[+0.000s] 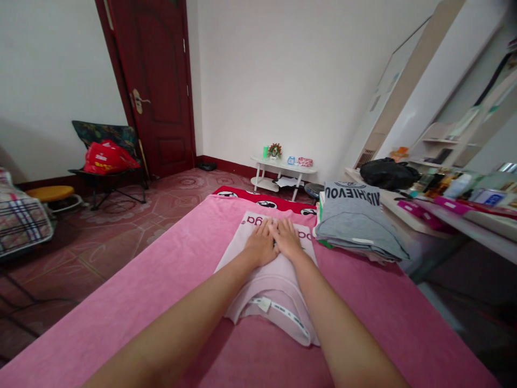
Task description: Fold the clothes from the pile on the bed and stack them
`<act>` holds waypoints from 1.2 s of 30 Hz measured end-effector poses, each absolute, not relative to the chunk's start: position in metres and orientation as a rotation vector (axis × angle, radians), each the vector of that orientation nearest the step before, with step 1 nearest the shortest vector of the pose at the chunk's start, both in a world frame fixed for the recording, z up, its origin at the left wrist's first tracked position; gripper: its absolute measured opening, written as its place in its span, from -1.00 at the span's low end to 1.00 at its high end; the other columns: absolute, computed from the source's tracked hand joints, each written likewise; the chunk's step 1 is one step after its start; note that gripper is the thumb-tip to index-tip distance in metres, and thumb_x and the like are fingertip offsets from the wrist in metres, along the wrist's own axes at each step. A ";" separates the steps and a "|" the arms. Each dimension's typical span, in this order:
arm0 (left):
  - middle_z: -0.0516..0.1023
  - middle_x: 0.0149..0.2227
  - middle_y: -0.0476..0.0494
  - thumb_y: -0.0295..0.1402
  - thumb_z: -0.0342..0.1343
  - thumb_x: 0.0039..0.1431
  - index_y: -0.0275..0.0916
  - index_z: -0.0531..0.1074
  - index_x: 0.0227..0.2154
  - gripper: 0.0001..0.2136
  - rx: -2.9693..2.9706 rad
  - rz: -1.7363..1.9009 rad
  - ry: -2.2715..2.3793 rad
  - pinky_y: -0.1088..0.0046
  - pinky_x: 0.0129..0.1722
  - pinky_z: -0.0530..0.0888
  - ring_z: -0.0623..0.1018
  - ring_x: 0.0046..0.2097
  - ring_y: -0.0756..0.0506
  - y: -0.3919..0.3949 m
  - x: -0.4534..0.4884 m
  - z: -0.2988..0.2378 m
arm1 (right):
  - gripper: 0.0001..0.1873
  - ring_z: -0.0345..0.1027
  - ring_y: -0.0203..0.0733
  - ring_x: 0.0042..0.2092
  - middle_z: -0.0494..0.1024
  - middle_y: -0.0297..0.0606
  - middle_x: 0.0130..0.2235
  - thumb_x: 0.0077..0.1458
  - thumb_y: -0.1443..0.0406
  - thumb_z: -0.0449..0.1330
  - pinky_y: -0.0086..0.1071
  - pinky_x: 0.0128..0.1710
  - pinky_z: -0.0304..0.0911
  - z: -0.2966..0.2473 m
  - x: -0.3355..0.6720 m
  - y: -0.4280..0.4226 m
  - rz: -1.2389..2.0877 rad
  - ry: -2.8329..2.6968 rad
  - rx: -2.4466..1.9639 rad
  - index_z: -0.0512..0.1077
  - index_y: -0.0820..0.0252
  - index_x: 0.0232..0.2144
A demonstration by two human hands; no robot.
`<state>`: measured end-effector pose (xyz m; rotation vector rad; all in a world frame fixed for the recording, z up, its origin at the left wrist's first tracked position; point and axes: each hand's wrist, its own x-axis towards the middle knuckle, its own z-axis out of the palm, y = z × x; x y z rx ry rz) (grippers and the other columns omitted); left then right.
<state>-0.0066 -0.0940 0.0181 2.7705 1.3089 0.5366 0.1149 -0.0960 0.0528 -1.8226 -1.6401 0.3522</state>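
Pale walls (283,70) and a dark red door (157,81) stand behind the bed-like spread of pink cover (161,269) that fills my remote view. On it lies a light pink shirt (264,280), its neck opening toward me and dark lettering at its far end. I have both hands palm down on the cloth, the left hand (262,243) and the right hand (286,237) side by side with fingers stretched out, gripping nothing; whether their inner edges touch, I can't quite tell. The step looks like pressing the fabric smooth, and I'd do it well by keeping the palms flat, spreading the pressure evenly and sweeping outward from the middle, lightly enough that the layers don't drag or the collar bunch. From where I sit, the shirt is directly under the hands: lettering shows on either side of the fingers, and the collar band (283,312) lies nearer me, between the forearms. Just beyond its right edge sits a stack of folded clothes (357,218), beside the right hand but apart from it.
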 end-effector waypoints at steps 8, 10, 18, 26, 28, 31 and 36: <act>-0.22 0.34 -0.42 -0.08 -0.23 0.23 -0.47 -0.15 0.29 -0.31 2.754 0.492 1.305 0.18 0.27 -0.05 -0.18 0.34 -0.24 -0.100 -0.009 0.022 | -0.20 -0.49 -0.06 0.35 -0.27 -0.20 0.36 0.18 -0.13 -0.30 -0.03 0.27 -0.39 0.024 0.124 -0.106 0.242 -1.939 -2.040 -0.15 0.18 0.31; -0.22 0.34 -0.42 -0.07 -0.23 0.23 -0.45 -0.15 0.29 -0.31 2.750 0.486 1.305 0.18 0.27 -0.05 -0.17 0.34 -0.25 -0.101 -0.010 0.022 | -0.20 -0.50 -0.07 0.35 -0.28 -0.20 0.36 0.18 -0.13 -0.30 -0.04 0.28 -0.40 0.026 0.125 -0.111 0.253 -1.963 -2.030 -0.16 0.19 0.31; -0.22 0.34 -0.42 -0.12 -0.26 0.26 -0.47 -0.16 0.29 -0.34 2.775 0.469 1.255 0.20 0.27 -0.07 -0.19 0.34 -0.23 -0.107 -0.017 0.018 | -0.20 -0.55 -0.07 0.35 -0.36 -0.25 0.36 0.18 -0.12 -0.31 -0.06 0.28 -0.39 0.029 0.125 -0.131 0.317 -2.017 -1.996 -0.23 0.18 0.32; -0.19 0.34 -0.35 -0.17 -0.28 0.28 -0.37 -0.13 0.29 -0.41 2.787 0.516 1.216 0.17 0.25 -0.02 -0.12 0.34 -0.24 -0.120 -0.029 0.012 | -0.23 -0.53 -0.07 0.35 -0.37 -0.28 0.36 0.17 -0.15 -0.27 -0.10 0.28 -0.37 0.034 0.122 -0.152 0.320 -2.042 -1.998 -0.19 0.03 0.31; -0.18 0.34 -0.34 -0.18 -0.26 0.28 -0.36 -0.10 0.29 -0.42 2.784 0.531 1.218 0.16 0.24 -0.01 -0.10 0.34 -0.24 -0.123 -0.031 0.013 | -0.24 -0.51 -0.08 0.35 -0.36 -0.28 0.36 0.17 -0.14 -0.26 -0.11 0.27 -0.36 0.032 0.123 -0.156 0.299 -2.049 -1.989 -0.19 0.01 0.31; -0.13 0.33 -0.37 -0.18 -0.26 0.28 -0.38 -0.04 0.28 -0.43 2.784 0.533 1.220 0.15 0.24 -0.01 -0.08 0.33 -0.26 -0.129 -0.034 0.014 | -0.27 -0.47 -0.09 0.35 -0.33 -0.29 0.37 0.19 -0.11 -0.23 -0.11 0.27 -0.31 0.029 0.123 -0.163 0.255 -2.051 -1.988 -0.17 0.00 0.31; -0.08 0.33 -0.37 -0.18 -0.26 0.29 -0.39 0.01 0.26 -0.44 2.801 0.562 1.196 0.16 0.25 -0.02 -0.05 0.33 -0.23 -0.148 -0.044 0.011 | -0.31 -0.28 -0.10 0.34 -0.15 -0.21 0.35 0.20 -0.06 -0.16 -0.13 0.25 -0.20 0.026 0.114 -0.184 0.070 -2.001 -1.966 -0.02 0.10 0.28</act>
